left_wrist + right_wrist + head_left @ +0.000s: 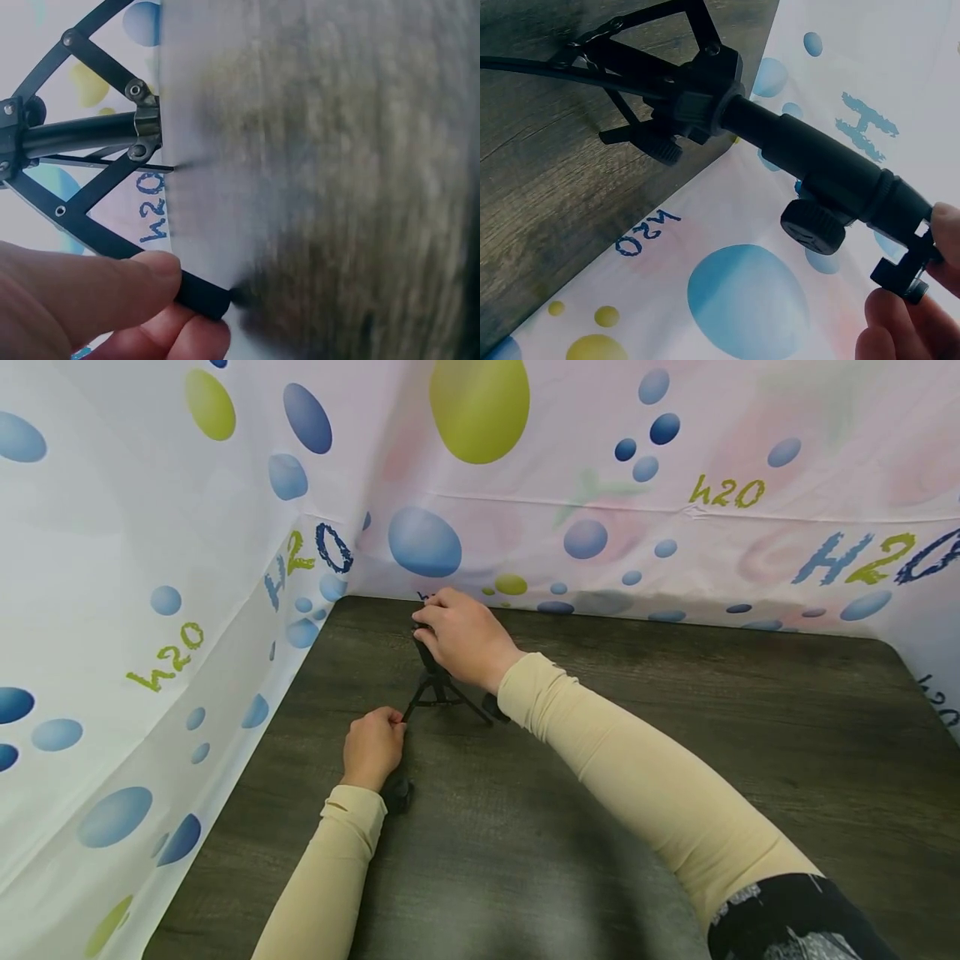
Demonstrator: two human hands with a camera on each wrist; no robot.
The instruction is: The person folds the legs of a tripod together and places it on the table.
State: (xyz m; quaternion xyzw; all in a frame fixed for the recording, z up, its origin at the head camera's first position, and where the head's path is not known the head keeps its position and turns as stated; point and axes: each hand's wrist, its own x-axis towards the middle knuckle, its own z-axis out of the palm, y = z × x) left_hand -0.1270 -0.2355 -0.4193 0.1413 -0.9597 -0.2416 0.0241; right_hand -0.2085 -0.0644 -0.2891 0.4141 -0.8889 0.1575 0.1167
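Note:
A small black tripod (pixel 435 682) stands with its legs spread near the far left corner of the table. Low on one leg (pixel 112 241), close to the foot, my left hand (pixel 372 749) pinches it between thumb and fingers. My right hand (pixel 467 639) grips the tripod's top, covering much of it in the head view. In the right wrist view, the fingers (pixel 889 330) and thumb hold the small bracket (pixel 901 277) at the end of the centre column (pixel 821 166). A ridged knob (pixel 814 226) sticks out from the column's side.
The dark wood-grain table (pixel 637 710) stretches far to the right of the tripod. A white sheet (pixel 480 518) printed with blue and green spots rises along the back and left edges. A black wrist camera (pixel 397 793) sits below the left wrist, over the table.

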